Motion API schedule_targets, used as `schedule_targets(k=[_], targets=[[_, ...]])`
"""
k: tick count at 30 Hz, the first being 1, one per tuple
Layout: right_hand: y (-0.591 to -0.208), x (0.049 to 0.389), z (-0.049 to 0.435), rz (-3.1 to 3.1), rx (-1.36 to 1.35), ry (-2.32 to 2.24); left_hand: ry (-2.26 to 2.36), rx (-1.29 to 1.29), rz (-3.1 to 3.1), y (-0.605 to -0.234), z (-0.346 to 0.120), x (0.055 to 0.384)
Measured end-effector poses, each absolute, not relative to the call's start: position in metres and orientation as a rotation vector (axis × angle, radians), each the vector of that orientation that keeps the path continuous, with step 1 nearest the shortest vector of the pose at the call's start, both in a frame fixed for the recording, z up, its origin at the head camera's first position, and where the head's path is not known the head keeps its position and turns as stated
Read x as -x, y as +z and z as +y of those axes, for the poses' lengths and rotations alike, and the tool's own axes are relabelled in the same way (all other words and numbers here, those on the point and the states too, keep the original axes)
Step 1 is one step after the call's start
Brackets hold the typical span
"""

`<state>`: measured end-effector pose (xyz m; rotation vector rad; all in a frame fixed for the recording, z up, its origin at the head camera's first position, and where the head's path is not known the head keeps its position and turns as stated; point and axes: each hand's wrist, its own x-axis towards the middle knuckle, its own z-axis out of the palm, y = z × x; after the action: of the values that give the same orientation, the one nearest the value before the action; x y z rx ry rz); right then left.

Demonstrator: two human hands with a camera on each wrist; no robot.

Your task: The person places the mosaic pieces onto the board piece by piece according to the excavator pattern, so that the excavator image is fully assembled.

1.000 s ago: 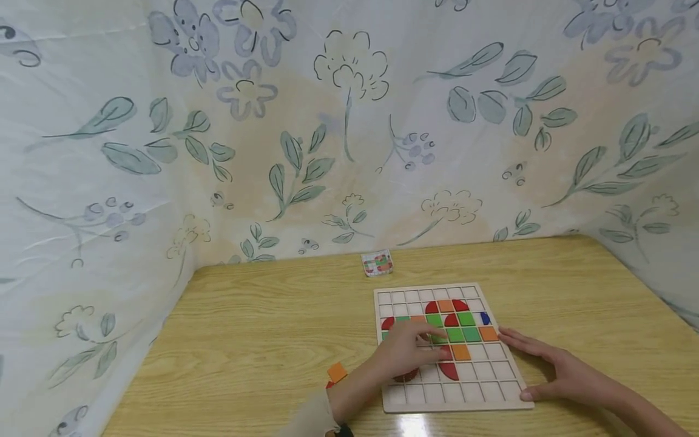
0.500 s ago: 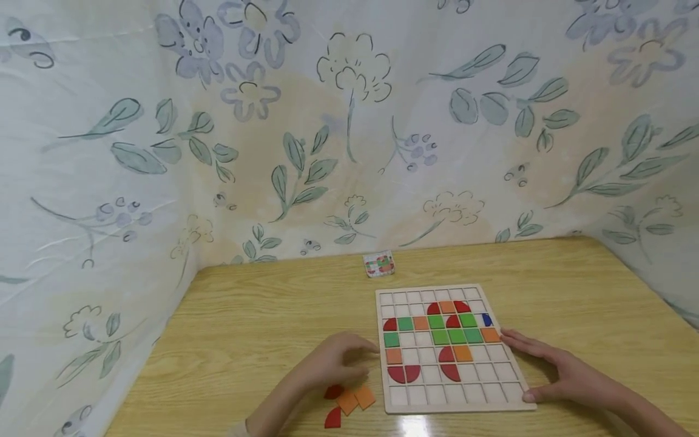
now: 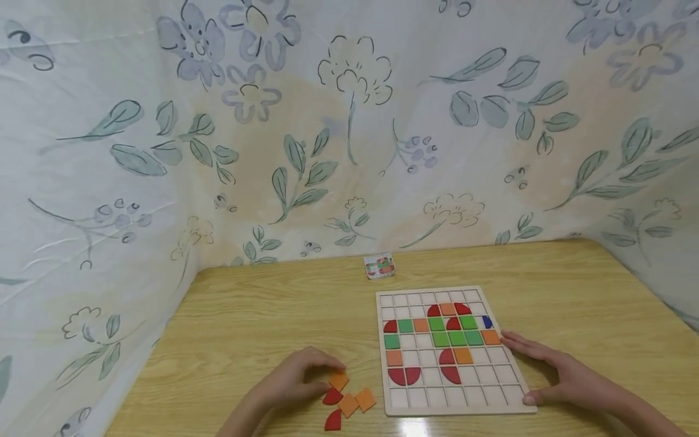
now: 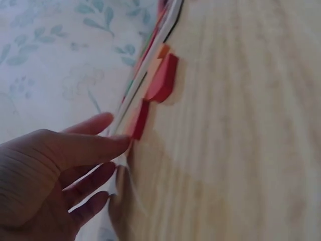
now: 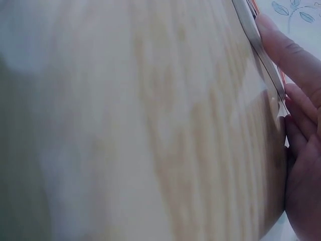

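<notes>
My left hand (image 3: 292,377) is beside loose tiles on the table, left of a wooden grid board (image 3: 437,401). Its index finger reaches an orange square tile (image 3: 340,381), and its thumb is at a red quarter-circle tile (image 3: 332,397). In the left wrist view the thumb tip meets the edge of a red tile (image 4: 140,120); finger and thumb stay apart. My right hand (image 3: 551,370) rests along the board's right edge, its thumb on the near corner and its fingers extended farther up. The board carries red, orange and green tiles and one blue piece (image 3: 487,322).
Two more orange squares (image 3: 365,399) and another red quarter-circle (image 3: 333,420) lie left of the board. A small patterned card (image 3: 379,266) is behind it on the wooden table (image 3: 262,315). Floral cloth (image 3: 349,182) surrounds the table's back and sides.
My left hand has withdrawn from over the board and moved left to the loose tiles, uncovering the board's left part. The right hand has kept its place at the board's edge.
</notes>
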<state>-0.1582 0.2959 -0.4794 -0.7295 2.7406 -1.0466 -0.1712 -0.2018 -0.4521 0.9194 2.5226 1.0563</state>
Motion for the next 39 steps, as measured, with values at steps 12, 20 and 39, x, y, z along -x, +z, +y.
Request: schedule_targets(k=[12,20,39], targets=[[-0.484,0.154,0.297,2.712,0.764,-1.112,1.180,-0.688,2.585,-0.464,-0.191,0.164],[-0.484,0.153,0.299,2.766,0.729,-0.974,1.279,-0.705,2.650,-0.463,-0.180,0.168],[-0.477,0.157,0.295,2.789,0.732,-0.988,1.142,-1.078,2.650,-0.448,-0.042,0.191]])
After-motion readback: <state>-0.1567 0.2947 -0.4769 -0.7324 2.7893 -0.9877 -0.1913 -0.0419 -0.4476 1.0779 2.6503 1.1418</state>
